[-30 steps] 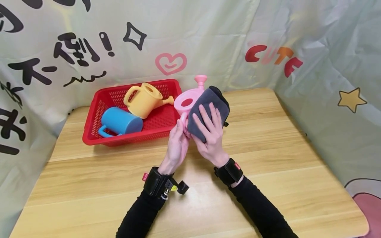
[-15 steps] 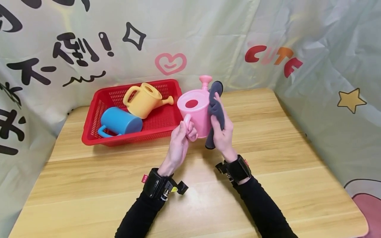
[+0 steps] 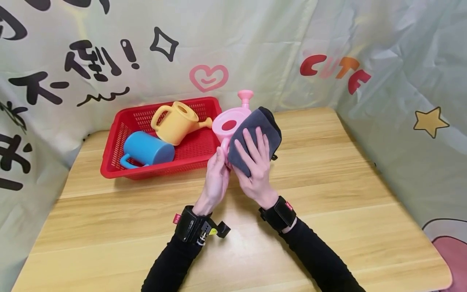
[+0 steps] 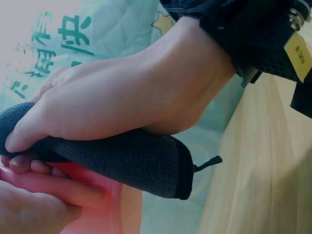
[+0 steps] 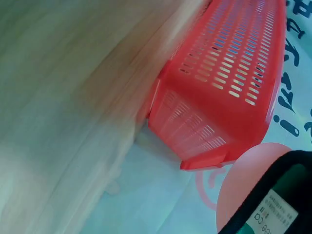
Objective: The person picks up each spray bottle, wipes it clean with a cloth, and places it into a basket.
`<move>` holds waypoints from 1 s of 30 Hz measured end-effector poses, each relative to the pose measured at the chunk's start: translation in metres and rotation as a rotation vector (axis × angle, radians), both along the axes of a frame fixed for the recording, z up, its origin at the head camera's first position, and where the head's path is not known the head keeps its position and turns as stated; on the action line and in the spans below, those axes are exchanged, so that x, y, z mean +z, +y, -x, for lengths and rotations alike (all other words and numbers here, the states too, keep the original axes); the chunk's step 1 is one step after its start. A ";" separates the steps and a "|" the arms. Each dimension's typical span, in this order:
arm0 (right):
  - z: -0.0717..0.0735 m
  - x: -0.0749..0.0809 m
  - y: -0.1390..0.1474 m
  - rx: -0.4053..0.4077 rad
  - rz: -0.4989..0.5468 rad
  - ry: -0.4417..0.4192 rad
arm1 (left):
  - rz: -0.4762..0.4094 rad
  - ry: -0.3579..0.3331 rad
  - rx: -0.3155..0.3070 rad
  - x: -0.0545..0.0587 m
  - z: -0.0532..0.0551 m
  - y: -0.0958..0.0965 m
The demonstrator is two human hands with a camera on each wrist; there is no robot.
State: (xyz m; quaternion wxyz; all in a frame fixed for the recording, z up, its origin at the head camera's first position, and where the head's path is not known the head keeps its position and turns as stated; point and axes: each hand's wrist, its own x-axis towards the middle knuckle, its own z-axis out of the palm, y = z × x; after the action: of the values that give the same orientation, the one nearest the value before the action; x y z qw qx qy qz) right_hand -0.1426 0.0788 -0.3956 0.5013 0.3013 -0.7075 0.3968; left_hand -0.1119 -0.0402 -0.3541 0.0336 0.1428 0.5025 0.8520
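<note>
A pink watering can [image 3: 238,113] is held upright beside the basket, its spout rose at the top. My left hand [image 3: 215,178] grips its handle, fingers curled through it. Spread over the can's right side is a dark grey cloth [image 3: 255,120] with black trim and a small loop. My right hand [image 3: 258,168] presses the cloth against the can with long, straight, spread fingers. In the left wrist view, the right thumb lies along the folded cloth [image 4: 131,161], above the pink can [image 4: 100,217]. Cloth and hand hide much of the can's body.
A red plastic basket [image 3: 189,159] stands at the back left of the wooden table [image 3: 328,194]. Inside lie a yellow watering can [image 3: 175,125] and a blue watering can [image 3: 147,148]. A printed fabric backdrop [image 3: 262,48] rises behind the table.
Half a second ago the right hand held the cloth bunched at the can's right side; now it lies flat over the side. The can has shifted slightly left, with the left hand still on its handle.
</note>
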 end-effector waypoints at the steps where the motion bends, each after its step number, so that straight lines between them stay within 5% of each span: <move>1: 0.000 0.000 0.000 -0.015 -0.015 0.010 | 0.007 0.007 -0.009 0.000 0.001 0.000; 6: 0.003 0.003 0.005 0.018 0.021 0.001 | 0.019 -0.016 -0.009 0.000 0.000 0.003; 10: 0.008 0.007 0.012 0.136 0.147 -0.070 | 0.045 0.005 0.001 0.000 -0.001 0.006; 14: 0.012 0.013 0.024 0.285 0.312 -0.253 | 0.088 0.032 0.002 0.000 -0.003 0.006; 18: 0.012 0.017 0.037 0.327 0.543 -0.504 | 0.142 0.053 -0.005 0.001 -0.005 0.007; 21: 0.011 0.019 0.041 0.319 0.622 -0.580 | 0.157 0.064 -0.012 0.000 -0.006 0.007; 24: 0.009 0.019 0.037 0.316 0.529 -0.521 | 0.131 0.066 -0.002 0.000 -0.006 0.007; 30: 0.003 0.012 0.016 0.245 0.261 -0.214 | 0.042 0.019 0.028 0.002 -0.005 0.006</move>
State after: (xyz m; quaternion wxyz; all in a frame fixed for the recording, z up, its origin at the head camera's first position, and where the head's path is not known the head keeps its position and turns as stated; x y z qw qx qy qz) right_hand -0.1460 0.0952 -0.3838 0.4062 0.2736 -0.6574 0.5727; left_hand -0.1066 -0.0338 -0.3518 0.0198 0.1429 0.5226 0.8403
